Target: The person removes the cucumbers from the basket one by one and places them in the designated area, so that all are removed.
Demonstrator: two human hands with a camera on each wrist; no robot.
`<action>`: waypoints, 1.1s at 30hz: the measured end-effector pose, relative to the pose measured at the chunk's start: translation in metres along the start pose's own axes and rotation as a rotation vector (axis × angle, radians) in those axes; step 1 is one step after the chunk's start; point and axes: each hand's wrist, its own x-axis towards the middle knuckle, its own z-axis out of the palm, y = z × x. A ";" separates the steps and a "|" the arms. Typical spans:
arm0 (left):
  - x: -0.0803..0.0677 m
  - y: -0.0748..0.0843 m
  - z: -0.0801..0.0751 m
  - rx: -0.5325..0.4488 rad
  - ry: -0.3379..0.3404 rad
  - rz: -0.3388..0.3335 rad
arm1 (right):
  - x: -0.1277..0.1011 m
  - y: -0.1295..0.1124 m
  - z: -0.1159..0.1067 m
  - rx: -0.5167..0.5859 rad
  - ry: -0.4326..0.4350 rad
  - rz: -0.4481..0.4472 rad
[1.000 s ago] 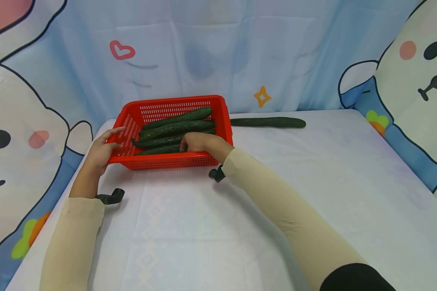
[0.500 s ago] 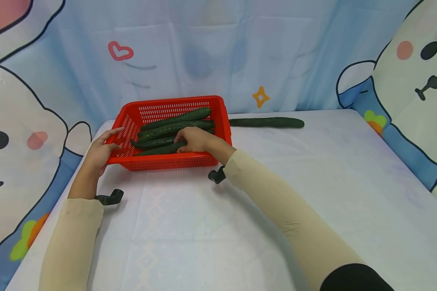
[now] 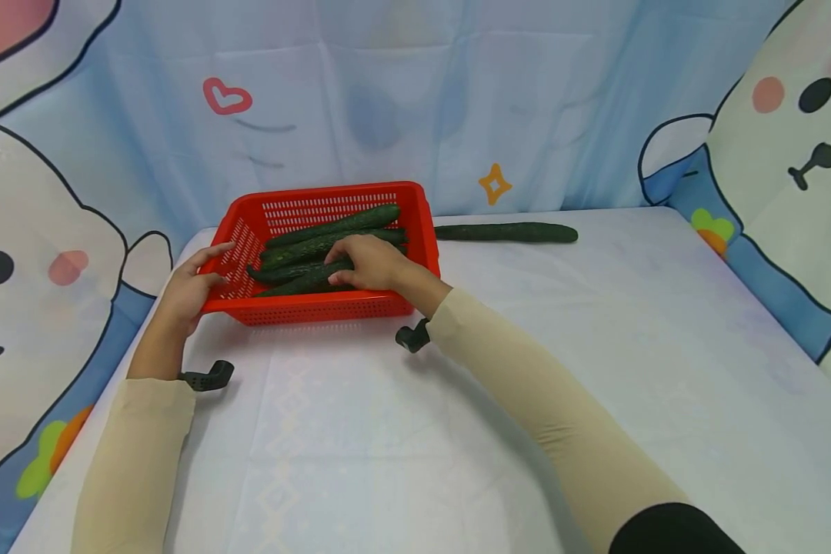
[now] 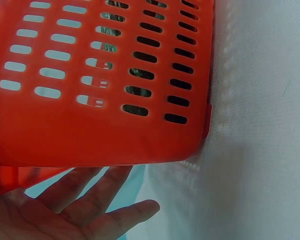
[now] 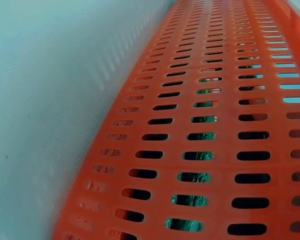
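Nearest cucumber [image 3: 298, 282] in red basket [image 3: 318, 308]: right hand [image 3: 370, 265] has shifted inward and grasps it, lift apparently begun; left hand [image 3: 190, 288], fingers straight, steadies the rim.

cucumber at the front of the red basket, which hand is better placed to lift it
Right, probably. The right hand already lies on the front cucumber inside the basket. The left hand is outside, resting on the basket's left wall.

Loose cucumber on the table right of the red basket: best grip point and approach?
Grip the cucumber near its middle, coming straight down from above, fingers across its width. It lies flat on the table, lengthwise left to right, apart from the basket, with both long sides open; a mid grip likely keeps it level.
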 end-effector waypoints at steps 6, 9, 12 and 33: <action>-0.001 0.003 0.000 0.001 0.009 0.002 | -0.002 -0.001 -0.001 0.008 0.030 0.002; -0.002 0.003 0.001 0.002 0.013 0.002 | -0.004 0.000 -0.002 0.003 0.051 -0.008; -0.002 0.003 0.002 -0.001 0.010 0.009 | -0.007 0.002 -0.004 0.004 0.082 -0.023; -0.002 0.003 0.001 -0.007 -0.002 -0.006 | -0.072 0.013 -0.040 -0.011 0.354 -0.175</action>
